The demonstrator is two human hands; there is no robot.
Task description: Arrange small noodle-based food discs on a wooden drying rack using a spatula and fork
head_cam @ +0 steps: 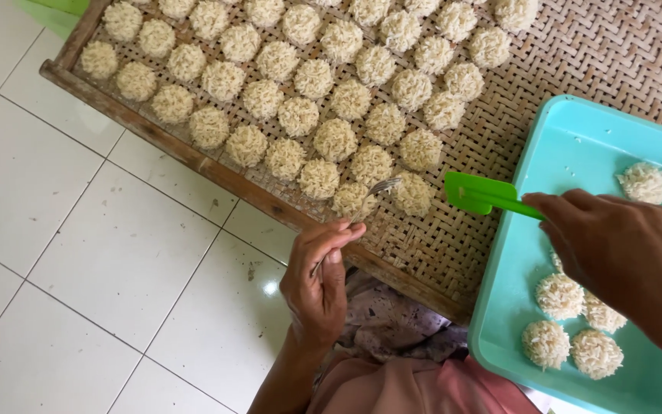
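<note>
Materials and finishes: woven tray, plastic tray, metal fork, tiled floor.

The woven tray (pixel 576 54) is plaited cane or bamboo strip, matt and ribbed, set in a rough, worn wooden frame (pixel 193 157). The rice cakes (pixel 335 139) on it look dry, grainy and bristly, pale cream, without sheen. The fork (pixel 381 186) in the left hand (pixel 317 287) is thin grey metal, dull. The spatula (pixel 480 193) in the right hand (pixel 630 257) is smooth bright green plastic with a slight gloss. The turquoise tray (pixel 568 146) is smooth moulded plastic, softly shiny. The floor (pixel 101 253) is glossy white ceramic tile with grey grout and a few specks. The cloth (pixel 392 322) below is soft, matt, printed fabric.
</note>
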